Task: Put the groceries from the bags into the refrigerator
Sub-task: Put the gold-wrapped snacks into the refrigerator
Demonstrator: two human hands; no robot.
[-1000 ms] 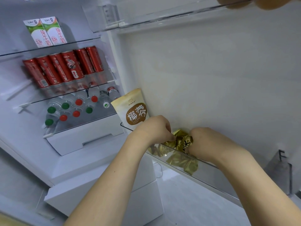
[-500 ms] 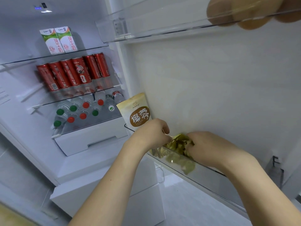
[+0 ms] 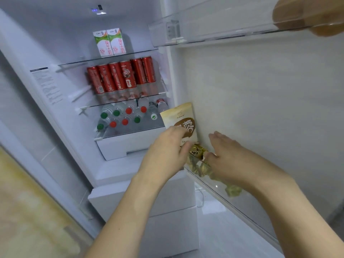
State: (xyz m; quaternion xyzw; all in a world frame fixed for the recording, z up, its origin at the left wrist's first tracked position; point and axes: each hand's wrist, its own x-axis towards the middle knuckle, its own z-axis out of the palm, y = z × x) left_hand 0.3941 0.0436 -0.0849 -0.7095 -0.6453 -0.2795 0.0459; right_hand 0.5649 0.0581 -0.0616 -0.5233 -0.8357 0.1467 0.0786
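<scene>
Refrigerator [image 3: 130, 25] open; lower door bin [image 3: 242, 200] holds a cream pouch [image 3: 183, 118] and gold foil packets [image 3: 198, 152]. Left hand [image 3: 165, 151], fingers curled, pinches one packet; right hand [image 3: 227, 155] rests loosely spread on the pile. Packets judged light, crinkly, slippery: best pinched at a crimped end.

Home kitchen, open refrigerator [image 3: 55, 94]
Stocked glass shelves at 11 o'clock: milk cartons [image 3: 109, 43], red cans [image 3: 121, 77], water bottles [image 3: 128, 116]; pale tiled floor [image 3: 232, 229] at 6.
</scene>
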